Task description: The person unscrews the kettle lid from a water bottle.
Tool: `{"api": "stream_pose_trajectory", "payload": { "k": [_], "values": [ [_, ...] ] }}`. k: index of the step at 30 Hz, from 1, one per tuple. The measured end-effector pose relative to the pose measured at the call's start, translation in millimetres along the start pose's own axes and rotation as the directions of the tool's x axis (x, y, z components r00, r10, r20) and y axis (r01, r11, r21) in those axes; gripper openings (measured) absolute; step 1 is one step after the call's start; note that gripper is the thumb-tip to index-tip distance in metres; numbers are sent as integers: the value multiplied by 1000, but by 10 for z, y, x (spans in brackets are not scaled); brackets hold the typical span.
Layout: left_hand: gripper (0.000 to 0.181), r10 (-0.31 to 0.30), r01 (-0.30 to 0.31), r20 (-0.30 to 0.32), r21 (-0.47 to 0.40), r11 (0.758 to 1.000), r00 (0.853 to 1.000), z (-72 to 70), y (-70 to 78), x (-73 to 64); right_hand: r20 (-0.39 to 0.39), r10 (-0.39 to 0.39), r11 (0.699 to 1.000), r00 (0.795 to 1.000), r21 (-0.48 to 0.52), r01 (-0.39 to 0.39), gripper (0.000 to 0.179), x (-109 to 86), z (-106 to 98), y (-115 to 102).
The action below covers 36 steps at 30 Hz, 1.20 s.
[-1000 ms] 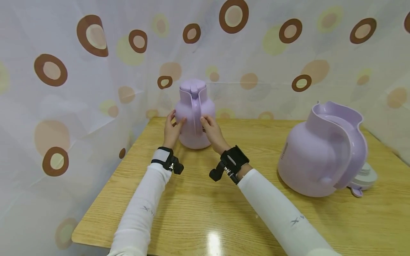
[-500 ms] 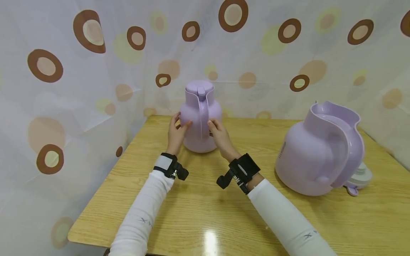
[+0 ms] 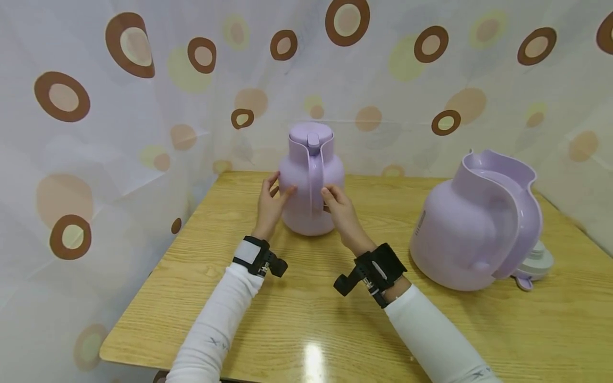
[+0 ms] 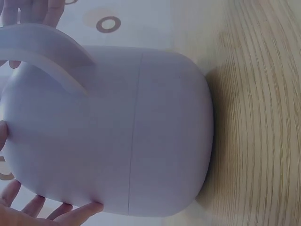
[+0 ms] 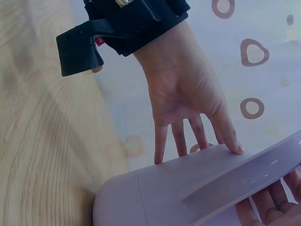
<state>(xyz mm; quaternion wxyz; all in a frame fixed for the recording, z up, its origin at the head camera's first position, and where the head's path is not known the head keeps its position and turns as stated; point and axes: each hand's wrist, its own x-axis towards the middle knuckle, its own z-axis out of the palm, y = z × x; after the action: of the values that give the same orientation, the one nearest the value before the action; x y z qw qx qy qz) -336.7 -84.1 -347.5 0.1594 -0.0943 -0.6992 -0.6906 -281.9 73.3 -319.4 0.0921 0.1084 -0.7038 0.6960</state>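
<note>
A small lilac thermos jug [image 3: 300,213] with its lid [image 3: 304,130] in place stands upright on the table, handle facing me. My left hand [image 3: 271,207] holds the left side of its body, thumb toward the front and fingers spread around the side. In the right wrist view those left-hand fingers press the body [image 5: 169,188]. My right hand [image 3: 346,215] grips the handle [image 3: 316,183] from the right, with its fingers partly hidden behind it. The left wrist view shows the jug's smooth lower body [image 4: 164,132] with its base on the wood.
A larger lilac thermos jug [image 3: 460,234] stands at the right, its top uncovered. Behind it a grey-and-lilac stopper [image 3: 536,263] lies partly hidden. The wooden table [image 3: 191,298] ends at a left edge beside a patterned curtain [image 3: 119,175], which also hangs behind.
Both hands have moved the small thermos jug to the right and somewhat nearer to me across the table. The larger jug and the stopper stay put; the view shifts slightly.
</note>
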Motion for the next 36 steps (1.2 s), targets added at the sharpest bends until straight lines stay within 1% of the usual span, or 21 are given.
{"api": "stream_pose_trajectory", "payload": {
  "k": [1, 5, 11, 16, 19, 23, 26, 36],
  "values": [
    [61, -25, 25, 8, 10, 1000, 1000, 12, 25, -13, 3, -1, 1000, 1000, 0, 1, 23, -13, -15, -6],
    [61, -44, 44, 12, 8, 999, 999, 51, 59, -60, -11, 9, 1000, 1000, 3, -9, 23, -60, -59, -29],
    [61, -43, 43, 12, 8, 999, 999, 85, 88, -143, -32, 10, 1000, 999, -3, -10, 22, -140, -94, -55],
    [62, -64, 64, 11, 14, 998, 998, 138, 103, -191, -28, 22, 1000, 999, -18, -23, 24, -221, -149, -94],
    [62, -62, 62, 18, 24, 998, 998, 167, 119, -223, -19, 29, 999, 999, -21, -30, 24, -270, -191, -110],
    [61, -49, 49, 23, 27, 998, 999, 191, 152, -276, 2, 20, 1000, 1000, -15, -20, 25, -329, -231, -120],
    [62, -60, 59, 28, 25, 998, 998, 208, 169, -310, 14, 10, 1000, 1000, -10, -9, 26, -376, -252, -133],
    [62, -84, 83, 47, 28, 996, 995, 285, 195, -410, -25, 2, 1000, 1000, -25, -3, 25, -510, -315, -163]
  ]
}}
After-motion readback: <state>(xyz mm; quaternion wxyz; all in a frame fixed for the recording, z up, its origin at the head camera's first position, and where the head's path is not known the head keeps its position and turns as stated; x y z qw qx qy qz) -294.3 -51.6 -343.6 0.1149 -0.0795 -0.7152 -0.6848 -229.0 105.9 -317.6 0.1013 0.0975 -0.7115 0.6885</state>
